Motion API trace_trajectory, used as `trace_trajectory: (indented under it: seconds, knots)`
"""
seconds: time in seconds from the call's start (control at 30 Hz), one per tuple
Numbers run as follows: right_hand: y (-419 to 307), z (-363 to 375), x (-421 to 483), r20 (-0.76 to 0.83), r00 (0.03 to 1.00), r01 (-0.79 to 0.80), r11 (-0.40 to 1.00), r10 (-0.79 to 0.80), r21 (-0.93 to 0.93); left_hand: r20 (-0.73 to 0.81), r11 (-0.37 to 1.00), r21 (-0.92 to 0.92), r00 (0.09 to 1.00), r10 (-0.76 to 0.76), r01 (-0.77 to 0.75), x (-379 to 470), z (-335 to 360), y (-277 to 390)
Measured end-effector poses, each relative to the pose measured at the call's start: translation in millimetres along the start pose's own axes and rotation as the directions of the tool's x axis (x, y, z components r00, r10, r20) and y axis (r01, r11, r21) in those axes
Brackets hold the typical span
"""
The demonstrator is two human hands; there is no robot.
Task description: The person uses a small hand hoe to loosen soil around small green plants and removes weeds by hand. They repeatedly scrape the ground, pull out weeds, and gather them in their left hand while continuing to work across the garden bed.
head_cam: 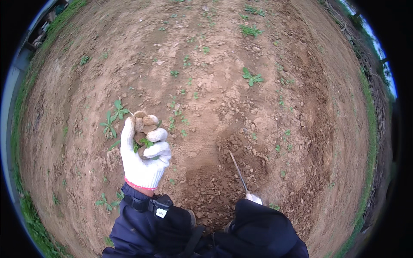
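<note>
My left hand [143, 166], in a white knit glove with a red cuff edge and soil-stained fingertips, is curled around some small green weeds [146, 142]. Leaves poke out between its fingers, and a pale thin stem or root shows at the fingertips. Low on the right, only a bit of my right hand [254, 198], also in a white glove, shows past my dark-clothed knee. From it a thin metal rod-like tool [238, 171] slants up and left, its tip at the loosened soil [209, 190]. The tool's handle is hidden.
Leafy weeds [109, 124] grow just left of my left hand. Another weed [252, 76] stands farther ahead, with small seedlings [176, 113] scattered in the brown soil. Grass strips [371, 129] edge the plot. My dark trouser legs [264, 225] fill the bottom.
</note>
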State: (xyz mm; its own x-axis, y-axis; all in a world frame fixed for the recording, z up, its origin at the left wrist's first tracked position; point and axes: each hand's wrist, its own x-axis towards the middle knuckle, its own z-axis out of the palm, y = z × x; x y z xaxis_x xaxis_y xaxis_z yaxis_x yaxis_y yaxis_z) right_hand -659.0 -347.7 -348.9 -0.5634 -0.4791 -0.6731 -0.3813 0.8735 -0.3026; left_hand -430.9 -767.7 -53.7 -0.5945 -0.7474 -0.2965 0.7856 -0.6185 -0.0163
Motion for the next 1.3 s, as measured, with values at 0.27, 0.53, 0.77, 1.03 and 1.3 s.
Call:
trace_trajectory:
  seconds: [0.27, 0.53, 0.77, 1.03, 1.3]
  knots:
    - [-20.2, -27.8, -25.1, -0.003, 0.851, 0.503, 0.818, -0.524, -0.281, -0.008, 0.993, 0.044, 0.994, 0.109, -0.109, -21.2, 6.1, 24.1]
    - [-93.6, -12.5, 37.0, 0.019, 0.869, 0.496, 0.868, -0.495, -0.025, -0.022, 0.992, 0.045, 0.993, 0.118, -0.117, -9.3, 7.6, 10.6]
    - [-24.5, -21.7, -25.9, 0.115, 0.929, 0.37, 0.906, -0.353, -0.204, -0.023, 0.995, 0.037, 0.995, 0.095, -0.094, -21.6, 10.2, 18.7]
    - [-142.1, -5.7, 30.7, 0.048, 0.805, 0.589, 0.806, -0.592, 0.067, 0.015, 0.997, -0.005, 0.997, 0.082, -0.082, -13.2, 8.1, 12.8]
    - [-99.1, -35.1, -39.7, 0.231, 0.814, 0.58, 0.758, -0.533, -0.298, -0.007, 0.997, -0.021, 0.997, 0.079, -0.079, -20.5, 9.6, 29.7]
